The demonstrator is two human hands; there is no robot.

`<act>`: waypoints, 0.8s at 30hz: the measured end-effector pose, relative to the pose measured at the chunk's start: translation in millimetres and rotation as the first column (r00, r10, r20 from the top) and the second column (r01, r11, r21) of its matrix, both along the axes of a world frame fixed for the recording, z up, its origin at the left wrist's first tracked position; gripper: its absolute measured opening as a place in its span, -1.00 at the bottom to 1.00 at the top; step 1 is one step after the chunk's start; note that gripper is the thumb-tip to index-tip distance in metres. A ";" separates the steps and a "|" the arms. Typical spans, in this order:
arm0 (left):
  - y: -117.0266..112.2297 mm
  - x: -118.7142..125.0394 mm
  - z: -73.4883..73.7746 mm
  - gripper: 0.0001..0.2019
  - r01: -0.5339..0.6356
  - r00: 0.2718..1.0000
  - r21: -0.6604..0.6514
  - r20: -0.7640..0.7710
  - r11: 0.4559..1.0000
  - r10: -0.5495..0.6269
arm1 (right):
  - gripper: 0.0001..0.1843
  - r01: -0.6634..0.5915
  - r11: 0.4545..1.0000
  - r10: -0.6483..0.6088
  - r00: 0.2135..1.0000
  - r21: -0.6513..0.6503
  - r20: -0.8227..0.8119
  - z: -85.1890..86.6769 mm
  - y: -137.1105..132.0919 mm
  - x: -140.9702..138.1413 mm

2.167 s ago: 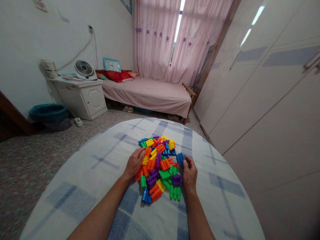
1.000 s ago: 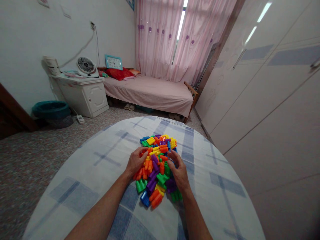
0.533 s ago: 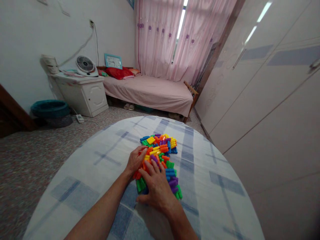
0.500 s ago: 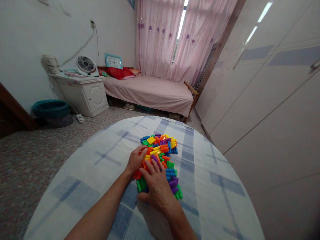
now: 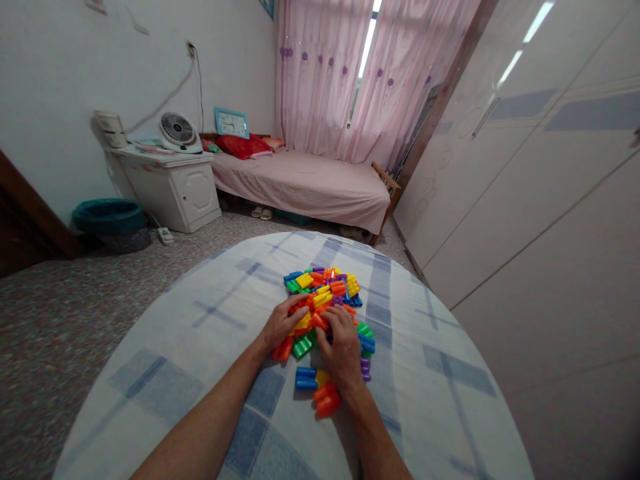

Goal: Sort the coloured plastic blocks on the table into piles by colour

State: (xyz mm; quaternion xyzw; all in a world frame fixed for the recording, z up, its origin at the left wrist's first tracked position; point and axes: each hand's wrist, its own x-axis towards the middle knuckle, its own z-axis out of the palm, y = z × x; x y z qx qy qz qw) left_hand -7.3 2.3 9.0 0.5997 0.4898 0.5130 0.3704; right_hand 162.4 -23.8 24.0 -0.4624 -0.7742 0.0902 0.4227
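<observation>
A pile of plastic building blocks [image 5: 325,293] in orange, yellow, green, blue and purple lies on the table. At its left side my left hand [image 5: 283,325] rests against orange and yellow pieces, fingers stretched out and apart. Over the middle of the pile, my right hand [image 5: 342,347] has its thumb and fingers bent round an orange block [image 5: 319,321]; its palm hides the pieces beneath. Closer to me, a blue block [image 5: 306,378] and an orange block [image 5: 327,400] lie beside my right wrist, with a yellow piece between them.
A blue-and-white checked cloth [image 5: 200,360] covers the round table. Beyond it stand a bed [image 5: 310,180] and a white cabinet [image 5: 193,193] carrying a fan [image 5: 179,130]. A teal bin [image 5: 110,217] is on the floor at left; a tall wardrobe [image 5: 500,220] lines the right.
My right hand has moved forward and to the right, its fingers now more bent. Blue, yellow and orange blocks show near its wrist. My left hand stays at the pile's left side.
</observation>
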 end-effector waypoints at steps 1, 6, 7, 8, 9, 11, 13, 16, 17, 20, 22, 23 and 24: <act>-0.4 1.2 0.6 -0.58 0.011 1.000 0.002 -0.002 1.000 -0.011 | -0.78 0.016 1.000 -0.016 0.998 0.000 -0.059 0.2 1.9 2.3; -3.3 4.7 6.4 -0.62 0.049 0.998 -0.011 -0.035 0.999 -0.049 | -0.79 0.082 0.990 -0.114 0.947 -0.118 -0.299 6.5 7.5 15.8; -3.9 4.9 7.5 -0.62 0.045 0.998 -0.012 -0.042 0.999 -0.046 | -0.77 0.079 0.983 -0.134 0.927 -0.166 -0.351 7.7 8.5 18.9; -4.2 5.0 8.2 -0.62 0.042 0.998 -0.011 -0.047 0.999 -0.042 | -0.75 0.064 0.974 -0.150 0.901 -0.217 -0.407 8.9 9.9 22.1; -4.2 5.0 8.5 -0.63 0.040 0.998 -0.008 -0.052 0.999 -0.041 | -0.73 0.042 0.963 -0.166 0.870 -0.265 -0.465 10.0 11.4 25.3; -3.7 4.9 7.5 -0.64 0.037 0.998 0.002 -0.057 0.999 -0.037 | -0.70 0.004 0.946 -0.198 0.797 -0.324 -0.571 12.5 14.8 31.8; -2.7 5.0 5.1 -0.64 0.034 0.998 0.005 -0.060 0.999 -0.034 | -0.69 -0.025 0.939 -0.209 0.748 -0.342 -0.629 14.9 18.2 38.4; -1.4 5.1 1.3 -0.62 0.025 0.997 -0.005 -0.080 1.000 -0.025 | -0.66 -0.013 0.937 -0.213 0.771 -0.350 -0.600 15.2 22.3 50.1; -1.2 5.1 0.6 -0.62 0.023 0.996 -0.005 -0.086 1.000 -0.023 | -0.64 0.024 0.937 -0.228 0.798 -0.347 -0.559 13.7 23.5 54.7; -1.1 4.9 0.2 -0.63 0.011 0.995 0.017 -0.102 1.000 -0.010 | -0.59 0.189 0.931 -0.315 0.851 -0.314 -0.421 4.1 27.0 69.6; -0.9 4.7 0.4 -0.65 -0.006 0.994 0.048 -0.106 0.999 0.011 | -0.57 0.265 0.908 -0.379 0.850 -0.325 -0.365 -4.7 29.2 78.0; -0.7 4.6 0.3 -0.66 -0.020 0.994 0.066 -0.104 0.998 0.026 | -0.55 0.286 0.895 -0.405 0.845 -0.343 -0.350 -9.0 30.0 80.9; -0.3 4.4 0.0 -0.67 -0.034 0.994 0.084 -0.097 0.996 0.042 | -0.54 0.297 0.883 -0.421 0.842 -0.363 -0.338 -12.9 30.8 82.7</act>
